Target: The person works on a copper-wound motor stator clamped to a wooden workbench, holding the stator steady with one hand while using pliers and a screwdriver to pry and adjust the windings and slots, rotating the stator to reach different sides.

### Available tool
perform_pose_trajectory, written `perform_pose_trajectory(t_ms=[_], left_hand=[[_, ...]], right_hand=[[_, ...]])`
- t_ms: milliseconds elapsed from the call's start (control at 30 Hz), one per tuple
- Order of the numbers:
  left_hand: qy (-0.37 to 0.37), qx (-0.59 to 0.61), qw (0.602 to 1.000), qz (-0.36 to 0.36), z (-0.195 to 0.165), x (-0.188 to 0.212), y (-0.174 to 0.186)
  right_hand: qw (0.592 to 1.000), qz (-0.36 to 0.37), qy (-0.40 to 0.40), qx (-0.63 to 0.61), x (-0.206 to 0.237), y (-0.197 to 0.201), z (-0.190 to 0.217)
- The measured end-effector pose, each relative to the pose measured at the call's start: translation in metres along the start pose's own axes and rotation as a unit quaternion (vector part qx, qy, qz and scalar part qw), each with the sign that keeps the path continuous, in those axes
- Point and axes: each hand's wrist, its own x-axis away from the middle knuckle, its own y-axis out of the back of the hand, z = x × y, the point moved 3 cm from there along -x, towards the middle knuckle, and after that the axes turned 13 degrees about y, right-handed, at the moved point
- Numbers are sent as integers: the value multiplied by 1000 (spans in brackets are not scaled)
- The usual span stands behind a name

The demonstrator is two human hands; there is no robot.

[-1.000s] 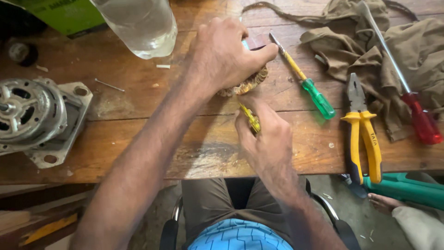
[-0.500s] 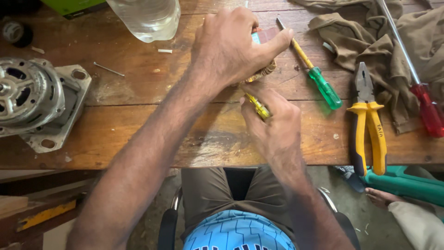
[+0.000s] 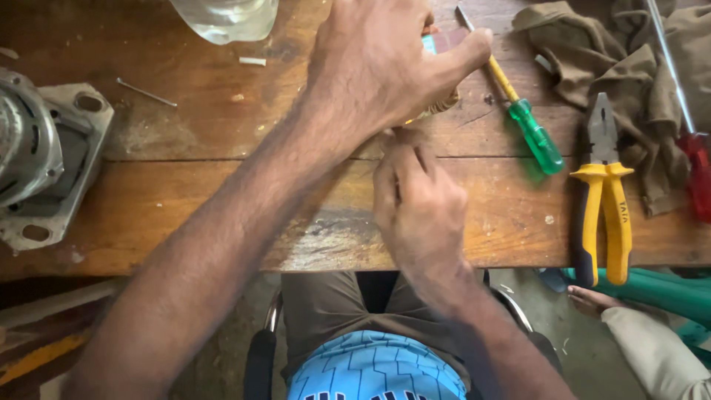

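My left hand (image 3: pixel 381 70) reaches in from the lower left and is clamped over a small brownish wound part (image 3: pixel 441 106) on the wooden bench (image 3: pixel 222 200). Only that part's edge and a blue and red bit near my fingers show. My right hand (image 3: pixel 418 204) sits just below it with its fingers pinched together and the tips touching the part. The small yellow tool seen in this hand earlier is now hidden by the fingers.
A green-handled screwdriver (image 3: pixel 533 137) lies right of my hands, then yellow-handled pliers (image 3: pixel 603 185), a red-handled screwdriver (image 3: pixel 692 163) and a brown cloth (image 3: pixel 592 59). An electric motor (image 3: pixel 37 155) sits at the left and a clear bottle (image 3: pixel 226 15) at the top. Another person's hand (image 3: pixel 592 300) is at the lower right.
My right hand has moved up against the part under my left hand. Its fingers have closed over the yellow tool, which no longer shows.
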Motion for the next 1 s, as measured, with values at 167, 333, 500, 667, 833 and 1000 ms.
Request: perform_pose_trajectory(t_ms=[167,333,500,667,833,1000], left_hand=[[-42,8,999,-14,2,-1,0],[-3,23,999,44,-2,-2,3],[-99,3,995,-23,-11,-4,14],[30,19,991,133,9,-11,-4],[-256,-123,959,-16,17,-16,-18],[-301,-239,919,-83,26,-23,-25]], right_hand=[[994,-73,1,-85,4,2,5],[998,-44,5,-54,-3,10,0],[999,-10,12,-40,-11,15,-1],[999,36,17,-4,-19,18,-1],[999,24,20,11,-18,8,3],[999,22,0,28,-18,-6,6]])
